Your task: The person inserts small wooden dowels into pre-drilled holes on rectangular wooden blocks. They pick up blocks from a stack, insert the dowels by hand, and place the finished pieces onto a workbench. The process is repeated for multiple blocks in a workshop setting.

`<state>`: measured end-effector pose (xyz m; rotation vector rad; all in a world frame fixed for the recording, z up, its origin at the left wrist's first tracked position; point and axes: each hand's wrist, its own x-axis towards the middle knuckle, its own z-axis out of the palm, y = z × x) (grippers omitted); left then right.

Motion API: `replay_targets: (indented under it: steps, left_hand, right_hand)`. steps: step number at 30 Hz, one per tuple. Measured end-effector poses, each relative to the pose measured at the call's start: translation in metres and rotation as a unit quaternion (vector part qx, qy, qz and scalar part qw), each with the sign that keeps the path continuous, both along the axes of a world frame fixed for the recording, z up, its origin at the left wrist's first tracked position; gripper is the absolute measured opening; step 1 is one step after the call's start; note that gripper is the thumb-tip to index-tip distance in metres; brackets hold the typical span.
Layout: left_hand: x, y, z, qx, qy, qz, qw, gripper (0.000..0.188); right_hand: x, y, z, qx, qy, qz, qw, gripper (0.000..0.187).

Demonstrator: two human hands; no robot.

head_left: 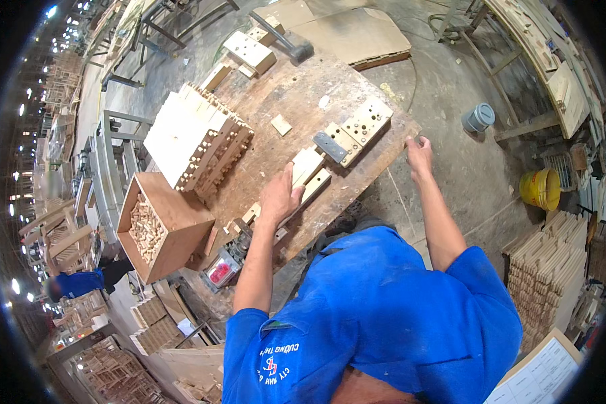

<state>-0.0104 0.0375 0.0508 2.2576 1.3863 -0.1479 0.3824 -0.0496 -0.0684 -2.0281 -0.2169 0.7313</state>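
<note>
My left hand point(279, 196) lies over a pale wooden piece point(308, 165), with fingers along its far side and the thumb on the near side. This piece lies in a wooden jig; its right end meets a grey metal plate point(330, 146) screwed to a block. Beyond the plate is a pale block with dark holes point(367, 121). My right hand point(419, 159) hovers by the right corner of the worktable point(276, 91), its fingers bent and tips apart, with nothing visible in them. Beside my left forearm sits a metal device with a red part point(222, 271).
A stack of pale boards with dowels in their edges point(188, 138) stands on the table's left. Next to it is a plywood box point(182, 222) of dowels. A hammer point(296, 50) lies at the far edge. Right, on the floor, are a grey bucket point(479, 118) and yellow bucket point(540, 188).
</note>
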Motion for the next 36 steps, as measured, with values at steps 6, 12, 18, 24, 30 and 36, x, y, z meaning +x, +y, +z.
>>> replay_targets:
  steps: [6, 12, 18, 24, 30, 36]
  left_hand:
    - [-0.006, -0.04, -0.05, 0.154, -0.035, 0.058, 0.986, 0.082]
    - [0.007, -0.047, -0.053, 0.212, -0.015, 0.057, 0.975, 0.094]
    - [-0.006, -0.044, -0.056, 0.244, -0.016, -0.002, 0.97, 0.106]
    - [-0.006, -0.041, -0.055, 0.273, -0.009, -0.007, 0.962, 0.107]
    - [-0.006, -0.043, -0.053, 0.25, -0.024, -0.003, 0.968, 0.11]
    - [-0.005, -0.044, -0.052, 0.247, -0.039, 0.013, 0.968, 0.112]
  right_hand:
    - [-0.055, 0.072, -0.004, -0.116, -0.003, -0.149, 0.982, 0.086]
    - [-0.059, 0.071, 0.016, -0.113, -0.031, -0.189, 0.975, 0.094]
    - [-0.066, 0.079, 0.024, -0.104, -0.011, -0.207, 0.973, 0.091]
    - [-0.068, 0.081, 0.022, -0.107, -0.018, -0.202, 0.973, 0.092]
    - [-0.063, 0.078, 0.008, -0.114, -0.034, -0.2, 0.972, 0.092]
    - [-0.068, 0.078, 0.012, -0.088, -0.017, -0.207, 0.974, 0.092]
